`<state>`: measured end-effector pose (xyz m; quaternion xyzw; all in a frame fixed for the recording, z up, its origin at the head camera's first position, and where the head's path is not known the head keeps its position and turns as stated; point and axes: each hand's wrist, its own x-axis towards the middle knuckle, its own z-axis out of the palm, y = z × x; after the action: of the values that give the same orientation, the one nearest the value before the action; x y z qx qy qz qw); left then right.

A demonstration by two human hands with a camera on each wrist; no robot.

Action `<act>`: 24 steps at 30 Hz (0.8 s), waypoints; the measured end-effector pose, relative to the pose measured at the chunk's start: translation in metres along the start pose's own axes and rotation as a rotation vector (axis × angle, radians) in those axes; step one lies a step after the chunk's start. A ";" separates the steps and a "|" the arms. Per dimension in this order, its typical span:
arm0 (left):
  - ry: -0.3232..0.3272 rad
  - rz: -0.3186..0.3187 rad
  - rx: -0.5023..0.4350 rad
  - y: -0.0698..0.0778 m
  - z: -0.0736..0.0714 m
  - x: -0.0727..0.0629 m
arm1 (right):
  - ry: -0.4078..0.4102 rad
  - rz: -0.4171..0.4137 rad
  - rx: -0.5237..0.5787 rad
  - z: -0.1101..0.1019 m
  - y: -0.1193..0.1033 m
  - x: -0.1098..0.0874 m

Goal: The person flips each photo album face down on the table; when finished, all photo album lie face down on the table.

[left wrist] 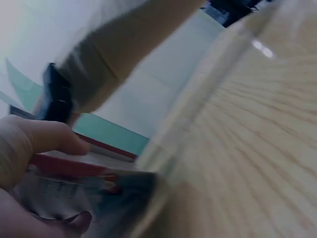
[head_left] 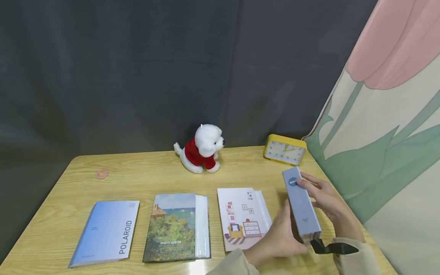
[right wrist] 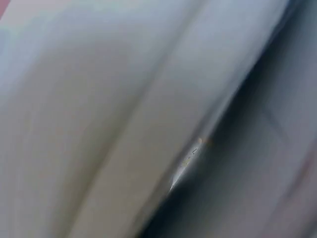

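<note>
Left hand point(head_left: 281, 233) and right hand point(head_left: 324, 196) grip a thick, pale-blue rectangular case point(head_left: 303, 208) at the wooden desk's point(head_left: 144, 177) right side; it hides some fingers, and the right-wrist view is blurred.

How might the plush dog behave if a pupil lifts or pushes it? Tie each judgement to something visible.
The plush dog would probably squash softly and feel light for its size, since it looks like a fluffy stuffed toy. Pushed low, it may slide rather than roll, as it sits on its haunches. A push at its raised head might tip it.
</note>
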<state>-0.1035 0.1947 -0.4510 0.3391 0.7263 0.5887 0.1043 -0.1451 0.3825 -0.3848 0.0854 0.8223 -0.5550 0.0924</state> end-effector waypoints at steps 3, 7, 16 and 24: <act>-0.027 -0.008 0.071 -0.012 0.012 0.004 | 0.001 0.013 0.012 -0.001 -0.001 -0.002; 0.024 -0.028 0.139 -0.022 0.026 0.010 | 0.009 0.020 0.026 -0.002 -0.002 -0.004; 0.034 -0.165 0.358 -0.013 0.026 0.010 | -0.007 -0.013 0.151 -0.011 0.003 -0.007; 0.054 -0.189 0.540 -0.009 0.027 0.011 | 0.028 -0.023 0.189 -0.023 0.010 -0.012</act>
<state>-0.1001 0.2220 -0.4641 0.2695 0.8878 0.3704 0.0452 -0.1323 0.4071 -0.3828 0.0923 0.7683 -0.6300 0.0662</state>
